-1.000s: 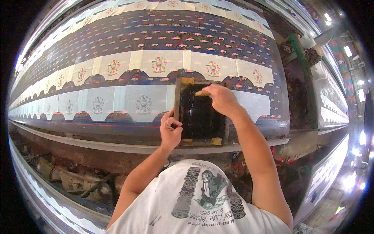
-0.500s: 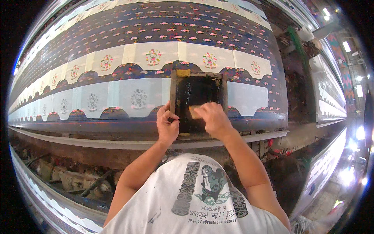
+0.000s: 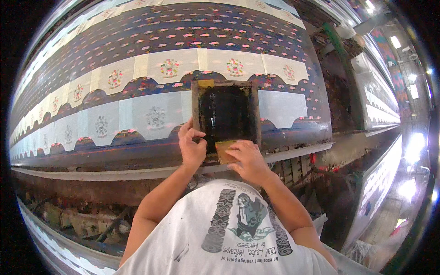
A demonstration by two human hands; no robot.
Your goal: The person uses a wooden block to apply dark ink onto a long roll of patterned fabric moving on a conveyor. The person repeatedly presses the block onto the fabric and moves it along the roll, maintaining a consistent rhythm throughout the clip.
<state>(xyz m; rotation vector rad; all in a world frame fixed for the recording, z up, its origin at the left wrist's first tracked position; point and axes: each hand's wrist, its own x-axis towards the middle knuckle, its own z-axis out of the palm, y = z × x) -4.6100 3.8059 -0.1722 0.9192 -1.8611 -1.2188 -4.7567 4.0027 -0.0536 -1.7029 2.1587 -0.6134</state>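
A wooden-framed printing screen (image 3: 231, 110), dark with ink inside, lies over the row of light blue fabric pieces (image 3: 155, 117). My left hand (image 3: 192, 145) is closed on the left side of the frame, near its lower corner. In my right hand (image 3: 247, 158) is a tan squeegee (image 3: 225, 151), tilted at the near end of the screen, its blade side toward the ink. Black line prints show on the blue pieces left of the frame. Beyond it runs a row of cream fabric pieces (image 3: 137, 68) with coloured round prints.
The long printing table (image 3: 183, 34) is dark with small pink marks and ends at the right. A pale rail (image 3: 114, 172) runs along its near edge. Further tables with fabric (image 3: 371, 96) stand at the right, past a dark gap.
My right hand has drawn the squeegee toward me, from the middle of the screen to its near end. The left hand stays at the frame. The whole view has shifted slightly.
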